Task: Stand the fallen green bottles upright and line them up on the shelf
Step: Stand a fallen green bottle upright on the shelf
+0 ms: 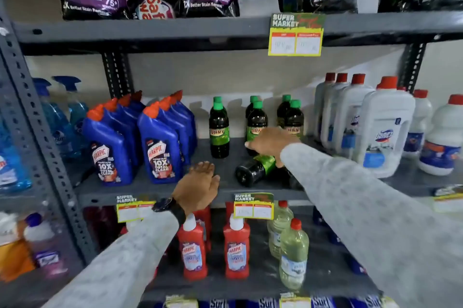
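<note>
The fallen green bottle (255, 170) lies on its side on the middle shelf (155, 190), its dark base pointing toward the shelf's front edge and its neck hidden under the right hand (271, 143). That hand reaches in from the right on a grey sleeve, fingers curled down over the bottle's upper end; whether its grip has actually clenched on the bottle or only rests there I cannot tell, since the palm and wrist cover the contact. A second dark shape just right of the fallen bottle, under the sleeve, may be another bottle, but it is too hidden to say.

The left hand (200, 183) hovers at the shelf's front edge, left of the fallen bottle, palm down with fingers spread loose and grasping nothing; a dark watch (165, 205) sits on its wrist.

Behind the fallen bottle stand upright green-capped bottles (219, 129) in loose pairs. Left of them are blue Harpic bottles (160, 142), and right of them white jugs with red caps (385, 129). Yellow price tags (253, 207) hang from the shelf's front lip.
</note>
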Tool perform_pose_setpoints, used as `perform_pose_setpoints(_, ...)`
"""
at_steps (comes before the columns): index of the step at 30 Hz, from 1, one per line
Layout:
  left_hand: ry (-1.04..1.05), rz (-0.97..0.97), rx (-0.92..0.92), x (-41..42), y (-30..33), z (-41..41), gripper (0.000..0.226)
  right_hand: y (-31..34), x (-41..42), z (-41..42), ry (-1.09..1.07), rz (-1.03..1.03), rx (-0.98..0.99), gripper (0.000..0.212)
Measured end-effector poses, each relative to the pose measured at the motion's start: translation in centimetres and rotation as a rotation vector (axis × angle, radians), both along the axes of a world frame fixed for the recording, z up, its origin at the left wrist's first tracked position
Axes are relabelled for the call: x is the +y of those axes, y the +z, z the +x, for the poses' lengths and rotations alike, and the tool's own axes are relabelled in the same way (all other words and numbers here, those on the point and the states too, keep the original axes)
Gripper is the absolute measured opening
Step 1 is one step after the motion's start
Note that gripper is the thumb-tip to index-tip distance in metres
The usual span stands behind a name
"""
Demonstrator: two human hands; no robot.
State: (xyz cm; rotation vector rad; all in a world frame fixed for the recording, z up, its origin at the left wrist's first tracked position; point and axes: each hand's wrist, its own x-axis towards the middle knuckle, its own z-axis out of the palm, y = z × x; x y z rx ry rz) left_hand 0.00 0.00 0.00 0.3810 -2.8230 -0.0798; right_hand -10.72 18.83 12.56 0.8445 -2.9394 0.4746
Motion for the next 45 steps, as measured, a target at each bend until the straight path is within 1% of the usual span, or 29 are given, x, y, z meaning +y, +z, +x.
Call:
perform_pose_setpoints(1, 0.007, -0.004, -0.007, -0.2, -0.2, -0.4, 0.059, -0.1, -0.5, -0.3, -0.025, 0.061, -0.028, 0.060)
perform_pose_setpoints(3, 0.021, 0.020, -0.025, -0.5, -0.4, -0.8, 0.059, -0.5, -1.5, -0.4, -0.094, 0.120, -0.088, 0.070)
perform_pose_setpoints(5, 0.036, 0.010, -0.056, -0.5, -0.5, -0.9, 0.062, -0.9, -2.3, 0.0, -0.133, 0.105, -0.162, 0.073)
perform_pose_setpoints(9, 0.030, -0.011, -0.064, -0.8, -0.5, -0.4, 0.076, -2.7, -2.9, -0.8, -0.239, -0.014, -0.303, 0.064)
perform_pose_setpoints(12, 0.012, -0.023, -0.070, -1.2, -0.5, -0.1, 0.070, -3.6, -3.0, -1.6, -0.295, -0.180, -0.453, 0.050)
perform_pose_setpoints(14, 0.004, -0.073, -0.078, -0.9, -0.4, -0.1, 0.066, -3.9, -2.9, -2.1, -0.293, -0.251, -0.525, 0.042)
perform_pose_setpoints(16, 0.011, -0.136, -0.120, -0.6, -0.2, 0.2, 0.065, -4.0, -2.7, -2.1, -0.276, -0.294, -0.550, 0.040)
perform_pose_setpoints(18, 0.001, -0.223, -0.181, -0.4, -0.1, 0.5, 0.071, -3.7, -2.5, -1.9, -0.242, -0.362, -0.554, 0.043)
perform_pose_setpoints(20, 0.000, -0.301, -0.214, -0.4, -0.2, 0.6, 0.074, -2.8, -2.2, -1.3, -0.172, -0.438, -0.526, 0.042)
perform_pose_setpoints(22, 0.035, -0.274, -0.190, -0.4, -0.4, 0.4, 0.067, -1.7, -1.8, -0.9, -0.084, -0.539, -0.477, 0.038)
perform_pose_setpoints(23, 0.047, -0.245, -0.180, -0.3, -0.4, 0.2, 0.066, -1.2, -1.7, -0.6, -0.050, -0.600, -0.448, 0.043)
perform_pose_setpoints(25, 0.064, -0.137, -0.160, -0.2, -0.4, -0.2, 0.067, -0.6, -1.6, 0.2, -0.002, -0.715, -0.341, 0.066)
perform_pose_setpoints(27, 0.069, -0.064, -0.141, -0.4, -0.5, -0.4, 0.069, -0.9, -1.6, 1.0, 0.041, -0.771, -0.143, 0.083)
perform_pose_setpoints(29, 0.068, -0.099, -0.115, -0.5, -0.7, -0.3, 0.070, -2.3, -1.8, 1.8, 0.102, -0.783, 0.042, 0.097)
perform_pose_setpoints(31, 0.061, -0.174, -0.107, -0.5, -0.9, -0.1, 0.071, -4.0, -2.0, 2.3, 0.143, -0.796, 0.129, 0.105)
perform_pose_setpoints(34, 0.063, -0.100, -0.088, -0.2, -0.5, -0.1, 0.065, -6.7, -2.5, 2.4, 0.165, -0.819, 0.170, 0.106)
perform_pose_setpoints(35, 0.059, -0.113, -0.100, -0.2, -0.4, -0.1, 0.063, -7.4, -2.7, 2.3, 0.169, -0.814, 0.179, 0.106)
perform_pose_setpoints(38, 0.046, -0.250, -0.125, -0.3, -0.7, -0.1, 0.061, -8.7, -3.2, 1.8, 0.197, -0.754, 0.198, 0.106)
perform_pose_setpoints(41, 0.068, -0.239, -0.106, -0.5, -0.9, -0.1, 0.063, -9.8, -3.6, 1.6, 0.213, -0.694, 0.203, 0.105)
perform_pose_setpoints(45, 0.055, -0.203, -0.095, -0.5, -1.0, -0.3, 0.066, -10.7, -3.8, 1.4, 0.195, -0.686, 0.256, 0.106)
